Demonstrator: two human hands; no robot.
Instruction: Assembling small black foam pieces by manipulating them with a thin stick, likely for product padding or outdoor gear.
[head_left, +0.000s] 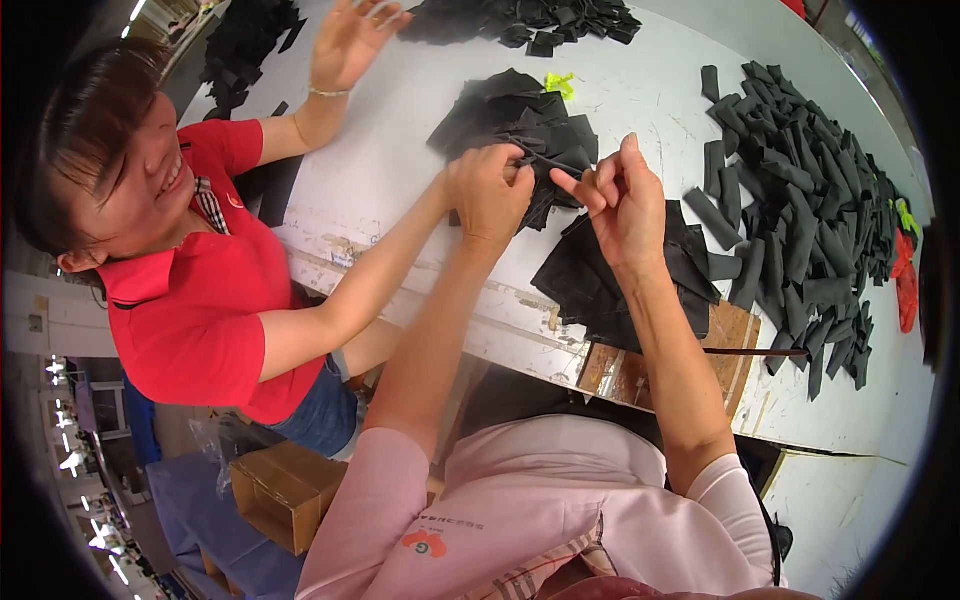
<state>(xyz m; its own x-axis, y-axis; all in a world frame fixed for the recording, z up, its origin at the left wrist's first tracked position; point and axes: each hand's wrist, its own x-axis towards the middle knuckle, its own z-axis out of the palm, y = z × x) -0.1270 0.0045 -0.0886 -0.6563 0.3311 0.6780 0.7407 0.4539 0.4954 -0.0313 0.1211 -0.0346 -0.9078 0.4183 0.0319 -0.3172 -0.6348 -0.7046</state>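
On the scuffed white worktable (640,100), left hand (488,193) and right hand (622,205) pinch one thin black fabric strip (548,162); many folded black pieces (800,210) piled, loose flat black cut pieces (520,120) remaining.

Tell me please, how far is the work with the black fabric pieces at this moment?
Seemingly done: a heap of folded black strips lies on the white table at the right. In hand: the left hand and right hand pinch one thin black piece between them. Seemingly left: flat black pieces piled behind the hands and another stack under the right wrist. The exact share cannot be told.
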